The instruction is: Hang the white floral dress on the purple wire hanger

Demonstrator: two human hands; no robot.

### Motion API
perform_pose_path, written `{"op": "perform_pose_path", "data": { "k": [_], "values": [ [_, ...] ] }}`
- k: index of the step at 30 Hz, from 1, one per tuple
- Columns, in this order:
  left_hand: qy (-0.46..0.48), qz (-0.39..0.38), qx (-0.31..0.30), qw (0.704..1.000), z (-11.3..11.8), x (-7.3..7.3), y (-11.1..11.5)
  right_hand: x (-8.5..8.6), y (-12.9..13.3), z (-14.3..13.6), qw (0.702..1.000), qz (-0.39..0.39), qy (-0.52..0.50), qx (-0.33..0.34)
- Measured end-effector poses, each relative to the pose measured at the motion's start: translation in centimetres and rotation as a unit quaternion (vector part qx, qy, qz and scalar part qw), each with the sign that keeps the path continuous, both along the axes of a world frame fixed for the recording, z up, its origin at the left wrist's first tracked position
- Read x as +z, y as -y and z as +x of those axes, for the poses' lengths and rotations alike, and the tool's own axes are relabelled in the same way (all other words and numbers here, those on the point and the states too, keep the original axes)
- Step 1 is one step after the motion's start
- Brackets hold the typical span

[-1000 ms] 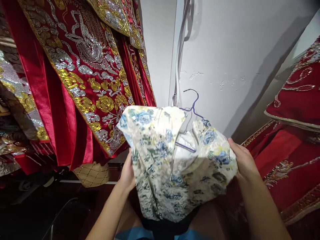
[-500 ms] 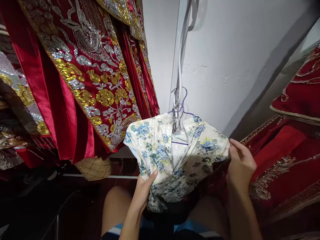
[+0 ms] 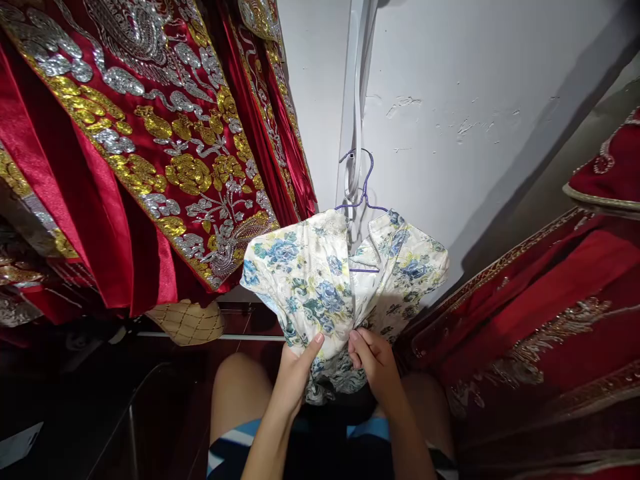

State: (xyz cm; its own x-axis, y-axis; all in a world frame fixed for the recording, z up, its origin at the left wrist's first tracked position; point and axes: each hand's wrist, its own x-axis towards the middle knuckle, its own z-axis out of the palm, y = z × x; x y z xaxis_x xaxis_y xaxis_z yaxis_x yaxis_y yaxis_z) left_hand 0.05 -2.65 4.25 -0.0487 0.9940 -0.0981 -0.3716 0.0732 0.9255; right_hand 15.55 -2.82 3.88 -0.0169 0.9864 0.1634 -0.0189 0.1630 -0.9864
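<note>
Floral blouse (image 3: 325,287), spread beyond and between the fingers, looks light, soft and perhaps slippery, best held by its shoulders or front edges. Purple hanger (image 3: 364,197) rises from its neckline, past the fingertips. Left hand (image 3: 291,377) grips its side, thumb in front; right hand (image 3: 377,367) pinches the front edge.

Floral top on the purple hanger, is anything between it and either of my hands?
Nothing visible is. The left hand holds the floral top by its side, thumb on the front, and the right hand pinches it at the front opening. Red garments hang to both sides, in front of neither hand.
</note>
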Motion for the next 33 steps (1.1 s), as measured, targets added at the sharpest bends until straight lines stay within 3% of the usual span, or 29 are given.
{"op": "perform_pose_path", "data": {
  "k": [1, 3, 5, 6, 7, 8, 11, 13, 16, 19, 22, 28, 30, 33],
  "values": [
    [-0.027, 0.011, 0.027, 0.999, -0.1, -0.3, -0.1, 0.0, 0.3, 0.2, 1.000, -0.004, 0.003, -0.012],
    [-0.113, 0.064, 0.144, 0.981, -0.1, -1.0, -0.2, 0.0, 0.9, 0.5, 0.999, -0.015, 0.004, -0.029],
    [-0.211, 0.162, 0.284, 0.921, 0.2, -1.5, -0.2, 0.1, 1.3, 0.8, 0.999, -0.023, 0.003, -0.028],
    [-0.253, 0.216, 0.324, 0.886, 0.4, -1.7, -0.2, 0.3, 1.4, 0.8, 0.999, -0.029, 0.003, -0.023],
    [-0.288, 0.264, 0.323, 0.862, 0.8, -1.8, -0.1, 0.5, 1.4, 0.9, 0.999, -0.036, 0.004, -0.016],
    [-0.318, 0.301, 0.280, 0.854, 1.2, -1.8, 0.0, 0.7, 1.4, 0.8, 0.999, -0.042, 0.006, -0.007],
    [-0.344, 0.313, 0.064, 0.883, 2.9, -1.6, 0.0, 1.3, 1.4, 0.7, 0.998, -0.058, 0.011, 0.012],
    [-0.325, 0.294, 0.002, 0.899, 3.8, -1.5, -0.2, 1.4, 1.5, 0.7, 0.998, -0.067, 0.011, 0.019],
    [-0.320, 0.280, -0.021, 0.905, 4.7, -1.8, -0.4, 1.5, 1.5, 1.0, 0.997, -0.075, -0.011, 0.010],
    [-0.323, 0.259, -0.062, 0.908, 5.0, -2.2, -0.5, 2.4, 0.2, 1.6, 0.996, -0.057, -0.056, -0.049],
    [-0.331, 0.257, -0.065, 0.906, 5.1, -2.8, -0.8, 5.2, -3.0, 2.1, 0.987, -0.030, -0.104, -0.115],
    [-0.369, 0.242, -0.058, 0.895, 4.3, -3.4, -1.9, 13.2, -9.9, 2.7, 0.987, 0.014, -0.149, -0.063],
    [-0.380, 0.240, -0.058, 0.891, 3.9, -3.5, -2.2, 14.5, -10.3, 2.4, 0.986, 0.032, -0.154, -0.063],
    [-0.384, 0.241, -0.082, 0.887, 3.2, -2.8, -2.6, 14.5, -9.5, 1.7, 0.991, 0.051, -0.115, -0.053]
  ]
}}
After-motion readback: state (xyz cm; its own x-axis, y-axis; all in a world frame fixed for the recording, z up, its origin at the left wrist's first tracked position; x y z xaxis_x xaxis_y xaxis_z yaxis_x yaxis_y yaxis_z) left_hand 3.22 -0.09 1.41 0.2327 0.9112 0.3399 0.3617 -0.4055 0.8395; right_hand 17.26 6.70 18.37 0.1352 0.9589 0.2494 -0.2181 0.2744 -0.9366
